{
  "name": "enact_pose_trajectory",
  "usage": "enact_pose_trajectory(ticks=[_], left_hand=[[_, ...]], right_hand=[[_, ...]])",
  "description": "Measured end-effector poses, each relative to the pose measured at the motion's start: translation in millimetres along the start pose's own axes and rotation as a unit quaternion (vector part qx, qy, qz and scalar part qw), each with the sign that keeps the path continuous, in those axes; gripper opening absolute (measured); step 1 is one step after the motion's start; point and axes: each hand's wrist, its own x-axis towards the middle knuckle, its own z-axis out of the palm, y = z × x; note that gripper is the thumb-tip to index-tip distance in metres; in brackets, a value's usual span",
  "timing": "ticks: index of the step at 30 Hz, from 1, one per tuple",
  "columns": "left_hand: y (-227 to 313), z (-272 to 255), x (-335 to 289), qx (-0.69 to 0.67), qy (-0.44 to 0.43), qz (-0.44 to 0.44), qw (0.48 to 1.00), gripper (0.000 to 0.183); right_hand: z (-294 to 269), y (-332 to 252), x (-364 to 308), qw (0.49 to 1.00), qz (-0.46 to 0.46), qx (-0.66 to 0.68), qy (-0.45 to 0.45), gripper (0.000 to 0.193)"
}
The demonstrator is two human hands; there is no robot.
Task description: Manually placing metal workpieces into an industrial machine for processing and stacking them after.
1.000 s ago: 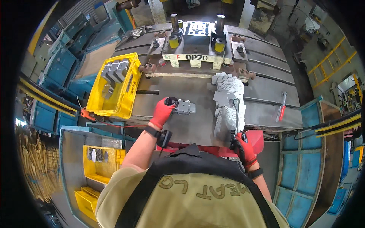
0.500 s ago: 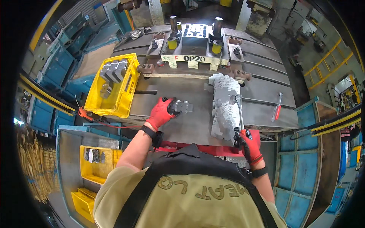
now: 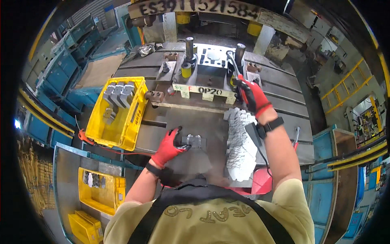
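My right hand [image 3: 254, 97], in a red and black glove, is closed round the red handle of a metal tool [image 3: 234, 65]. The tool's rounded end reaches over the right side of a press die [image 3: 191, 88], near a dark guide post [image 3: 240, 52]. A pale flat piece [image 3: 213, 55] lies on the die's top. My left hand [image 3: 168, 147], gloved alike, rests with thumb and fingers apart at the left edge of a small formed metal part [image 3: 195, 141]. To the right, overlapping flat metal blanks [image 3: 241, 146] lie in a long stack.
A yellow crate [image 3: 138, 110] with several formed metal parts stands at the left. Another red-handled tool [image 3: 296, 137] lies at the right of the slotted press bed [image 3: 284, 103]. More yellow crates [image 3: 115, 198] sit lower left. A lettered beam [image 3: 203, 9] crosses overhead.
My right hand has carried the tool from the stack of blanks forward to the die. My left hand stays by the metal part. The view has tilted upward.
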Motion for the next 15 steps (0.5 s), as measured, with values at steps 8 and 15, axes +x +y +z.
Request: enact_pose_trajectory(ticks=[8, 15], left_hand=[[-55, -45, -34, -0.313, 0.074, -0.209, 0.923, 0.021], [-91, -83, -93, -0.223, -0.018, -0.210, 0.952, 0.019]], right_hand=[[10, 31, 61, 0.984, 0.098, 0.150, -0.005, 0.021], [21, 4, 50, 0.980, 0.173, 0.091, 0.024, 0.020]])
